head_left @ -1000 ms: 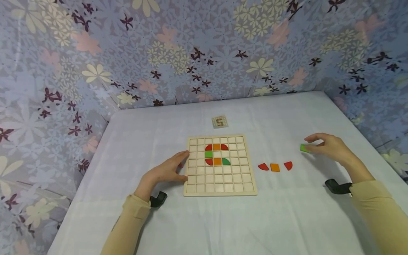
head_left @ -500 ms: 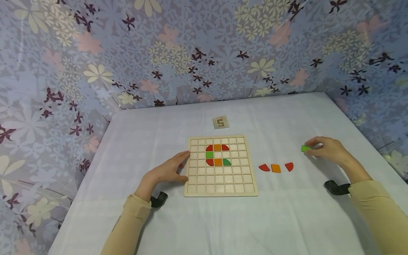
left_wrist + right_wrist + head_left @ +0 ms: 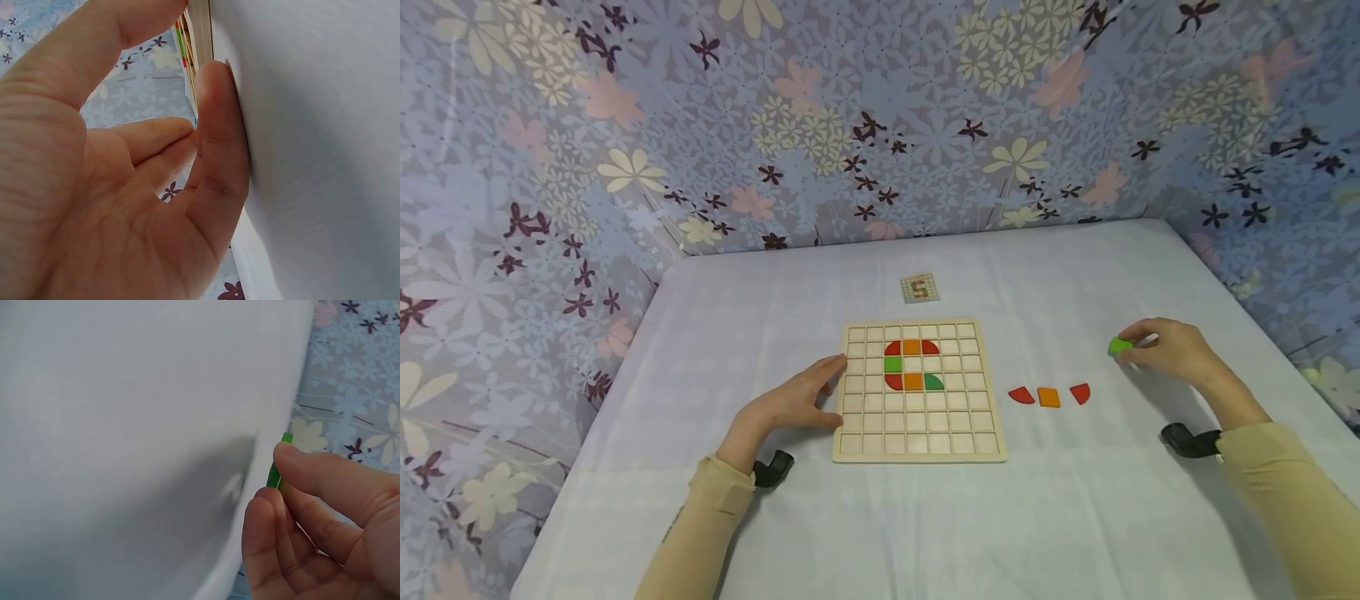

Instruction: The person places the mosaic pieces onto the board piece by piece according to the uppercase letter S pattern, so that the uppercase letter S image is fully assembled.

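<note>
Thumb and fingers of my right hand (image 3: 1172, 348) pinch a bright green tile (image 3: 1119, 346) at the right side of the table. In the right wrist view this tile (image 3: 274, 476) is seen edge-on, above the white cloth. My left hand (image 3: 793, 402) rests at the left edge of a wooden grid board (image 3: 917, 421), thumb and fingertips spread along its rim. Set in the board's upper middle are red quarter-circles (image 3: 893, 382), orange squares (image 3: 912, 347), a green square (image 3: 892, 364) and a darker green quarter-circle (image 3: 934, 382).
Between board and right hand lie a red piece (image 3: 1021, 396), an orange square tile (image 3: 1048, 397) and another red piece (image 3: 1080, 392). A small gridded card (image 3: 920, 288) with an S-like figure lies behind the board. White cloth covers the table; floral fabric (image 3: 820, 125) rises behind.
My right hand's fingers have closed on the green tile, which has come up off the cloth and tilted. The left hand stays at the board's edge.
</note>
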A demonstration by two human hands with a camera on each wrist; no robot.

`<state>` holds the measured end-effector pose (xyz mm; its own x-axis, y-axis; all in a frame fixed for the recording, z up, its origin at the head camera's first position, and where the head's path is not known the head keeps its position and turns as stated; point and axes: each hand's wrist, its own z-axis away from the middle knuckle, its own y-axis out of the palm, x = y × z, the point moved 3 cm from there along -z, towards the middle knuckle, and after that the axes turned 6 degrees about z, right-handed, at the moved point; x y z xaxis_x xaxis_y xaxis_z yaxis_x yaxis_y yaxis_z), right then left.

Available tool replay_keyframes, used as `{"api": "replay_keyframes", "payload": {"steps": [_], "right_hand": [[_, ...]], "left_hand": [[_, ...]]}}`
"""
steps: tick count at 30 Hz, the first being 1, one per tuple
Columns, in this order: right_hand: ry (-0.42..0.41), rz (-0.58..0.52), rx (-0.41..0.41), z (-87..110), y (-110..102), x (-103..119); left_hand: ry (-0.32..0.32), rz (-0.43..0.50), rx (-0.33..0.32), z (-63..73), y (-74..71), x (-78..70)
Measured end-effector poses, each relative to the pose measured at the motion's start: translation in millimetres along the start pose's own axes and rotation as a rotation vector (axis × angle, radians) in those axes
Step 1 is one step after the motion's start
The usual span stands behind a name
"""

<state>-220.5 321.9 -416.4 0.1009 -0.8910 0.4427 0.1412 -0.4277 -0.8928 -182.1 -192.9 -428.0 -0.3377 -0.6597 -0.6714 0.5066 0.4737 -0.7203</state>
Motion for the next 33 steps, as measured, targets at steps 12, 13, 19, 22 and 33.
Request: {"api": "replay_keyframes", "payload": {"steps": [12,13,19,22,33], "right_hand": [[-0.044,-0.01,-0.057,-3.1,-21,33],[-0.051,-0.008,-0.061,-3.5,-22,37],[-0.081,-0.017,-0.065,-7.0,-27,65],[-0.11,-0.033,-0.063,-9.3,-28,80],[-0.218,-0.093,0.018,-23.7,-12,139]], "left_hand": [[0.003,-0.007,0.004,1.3,-0.3,0.2],[0.004,-0.004,0.003,1.6,-0.8,-0.5],[0.007,-0.003,0.002,1.9,-3.5,-2.9],[0.006,-0.014,0.005,1.5,-3.2,-1.9],[0.012,-0.02,0.011,-1.1,-1.0,0.1]]}}
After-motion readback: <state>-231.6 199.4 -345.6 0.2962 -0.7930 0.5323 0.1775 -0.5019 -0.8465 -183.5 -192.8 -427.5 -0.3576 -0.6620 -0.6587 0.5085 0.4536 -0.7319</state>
